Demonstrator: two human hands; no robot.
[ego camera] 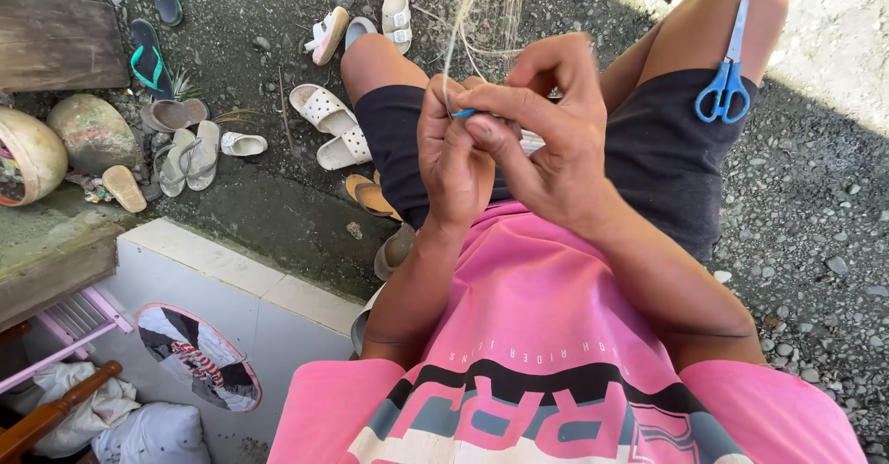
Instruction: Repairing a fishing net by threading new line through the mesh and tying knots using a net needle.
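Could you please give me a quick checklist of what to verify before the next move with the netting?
1. Left hand grips the small blue tool: ok.
2. Right hand pinches the pale netting strands at the same spot: ok.
3. Strands run up taut, untangled: cannot tell.
4. Blue scissors rest within reach on the right thigh: ok, though they could slide off.
5. Knot under the fingers visible: not ok, hidden.

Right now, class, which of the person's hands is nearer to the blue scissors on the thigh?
Right. The right hand is raised beside the thigh bearing the blue scissors; the left hand lies beyond it, farther away.
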